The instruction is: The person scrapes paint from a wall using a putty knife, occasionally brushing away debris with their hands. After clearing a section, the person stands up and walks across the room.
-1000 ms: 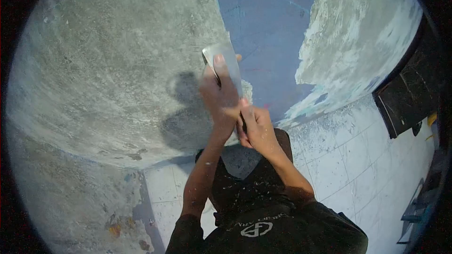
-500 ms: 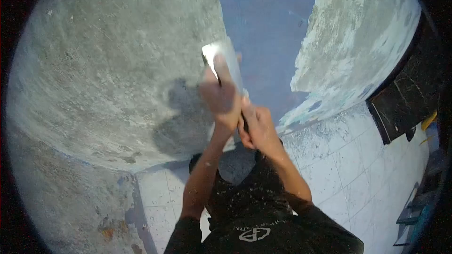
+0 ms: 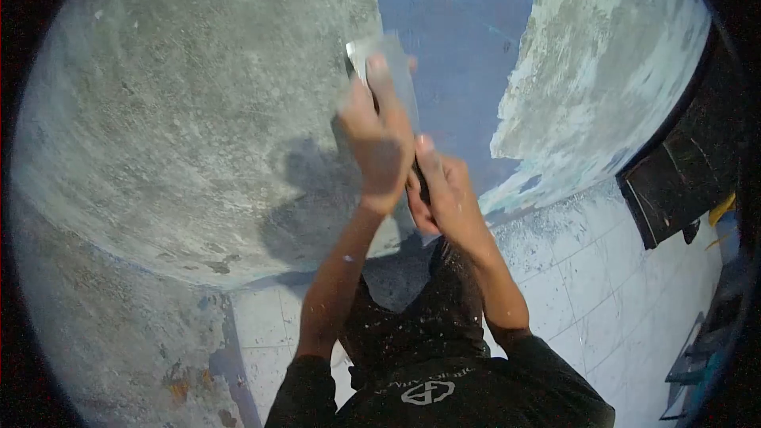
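A flat metal scraper (image 3: 400, 79) with a dark handle lies against the wall, at the left edge of the blue paint strip (image 3: 452, 47). My right hand (image 3: 444, 190) is wrapped round its handle, thumb pointing up along it. My left hand (image 3: 380, 135), blurred by motion, holds the blade from the left, with its thumb on the blade face and fingers at its left edge. Bare grey plaster (image 3: 214, 111) shows left of the strip, and patchy grey-white wall (image 3: 571, 79) to its right.
Below the wall is a white tiled floor (image 3: 587, 301) strewn with paint flakes. A dark panel (image 3: 674, 182) leans at the right, beside something yellow (image 3: 721, 210). At the lower right edge stands a teal object (image 3: 701, 372). Rough, stained surface (image 3: 143, 333) fills the lower left.
Both hands and the scraper have moved up the wall and slightly right. The grip on the scraper looks the same.
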Motion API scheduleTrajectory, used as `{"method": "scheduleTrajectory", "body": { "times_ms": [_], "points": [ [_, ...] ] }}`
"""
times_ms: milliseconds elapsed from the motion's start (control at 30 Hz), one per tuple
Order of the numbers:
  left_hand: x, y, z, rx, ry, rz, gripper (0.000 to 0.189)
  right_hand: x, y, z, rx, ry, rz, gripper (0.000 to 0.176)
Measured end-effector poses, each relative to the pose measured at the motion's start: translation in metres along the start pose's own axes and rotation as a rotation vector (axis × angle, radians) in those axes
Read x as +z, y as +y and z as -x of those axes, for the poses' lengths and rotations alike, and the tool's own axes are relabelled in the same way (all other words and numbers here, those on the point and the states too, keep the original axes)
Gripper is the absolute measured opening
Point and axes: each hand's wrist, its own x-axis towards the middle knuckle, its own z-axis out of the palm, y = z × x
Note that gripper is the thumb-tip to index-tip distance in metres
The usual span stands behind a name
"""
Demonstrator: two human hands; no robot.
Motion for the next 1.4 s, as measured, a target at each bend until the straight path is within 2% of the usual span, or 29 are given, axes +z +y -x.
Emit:
{"method": "scheduleTrajectory", "body": {
  "times_ms": [67, 133, 167, 200, 267, 367, 467, 500, 567, 633, 733, 833, 933, 1033, 1133, 1167, 1267, 1367, 1400],
  "points": [
    [0.0, -0.017, 0.026, -0.134, 0.051, 0.028, 0.057, -0.005, 0.026, 0.019, 0.06, -0.002, 0.07, 0.063],
    [-0.001, -0.022, 0.036, -0.265, 0.072, 0.043, 0.058, -0.006, 0.027, 0.012, 0.018, -0.073, 0.003, 0.063],
    [-0.002, -0.005, 0.017, -0.091, 0.06, 0.01, 0.06, -0.004, 0.016, 0.008, 0.037, -0.066, -0.024, 0.063],
    [-0.005, 0.006, 0.01, -0.167, 0.023, 0.026, 0.062, -0.003, 0.006, 0.008, 0.051, -0.064, -0.047, 0.063],
    [-0.008, 0.004, 0.008, -0.139, -0.007, 0.026, 0.061, -0.001, 0.003, 0.009, 0.084, -0.048, -0.048, 0.063],
    [-0.01, -0.01, 0.028, -0.208, -0.008, -0.013, 0.061, -0.004, 0.021, 0.017, 0.094, -0.046, -0.022, 0.062],
    [0.0, -0.005, 0.013, 0.012, 0.127, 0.005, 0.052, -0.005, 0.019, 0.014, 0.074, -0.052, -0.007, 0.062],
    [-0.007, 0.005, 0.006, -0.148, -0.013, -0.026, 0.059, -0.003, 0.008, 0.008, 0.068, -0.053, -0.022, 0.062],
    [-0.006, 0.005, 0.013, -0.149, -0.006, 0.03, 0.057, -0.005, 0.002, 0.007, 0.056, -0.062, -0.024, 0.062],
    [-0.006, -0.008, 0.022, -0.181, 0.003, 0.073, 0.056, -0.011, 0.022, 0.016, 0.076, -0.066, -0.009, 0.063],
    [0.008, -0.034, 0.031, -0.015, 0.158, 0.019, 0.055, -0.012, 0.022, 0.012, 0.071, -0.06, 0.029, 0.063],
    [-0.006, 0.012, 0.004, -0.166, -0.027, 0.011, 0.057, -0.007, 0.005, 0.009, 0.084, -0.055, -0.025, 0.063],
    [-0.007, -0.001, 0.012, -0.125, -0.028, 0.027, 0.058, -0.008, 0.008, 0.011, 0.082, -0.063, -0.037, 0.063],
    [-0.002, -0.01, 0.026, -0.153, 0.051, -0.003, 0.058, -0.009, 0.021, 0.012, 0.047, -0.069, -0.001, 0.061],
    [-0.002, 0.006, -0.004, -0.027, 0.023, 0.002, 0.058, -0.002, -0.003, -0.001, 0.005, -0.06, -0.036, 0.062],
    [0.001, 0.021, -0.014, -0.064, 0.031, 0.076, 0.057, 0.001, -0.014, -0.006, -0.013, -0.056, -0.057, 0.062],
    [-0.004, 0.028, -0.015, -0.062, -0.045, 0.01, 0.056, 0.001, -0.021, 0.0, 0.006, -0.034, -0.07, 0.062],
    [-0.005, -0.008, 0.018, -0.107, 0.035, 0.048, 0.055, -0.007, 0.015, 0.014, 0.086, -0.077, 0.018, 0.062],
    [-0.004, -0.012, 0.02, -0.137, 0.048, 0.05, 0.055, -0.008, 0.013, 0.008, 0.052, -0.091, 0.009, 0.062]
  ]
}}
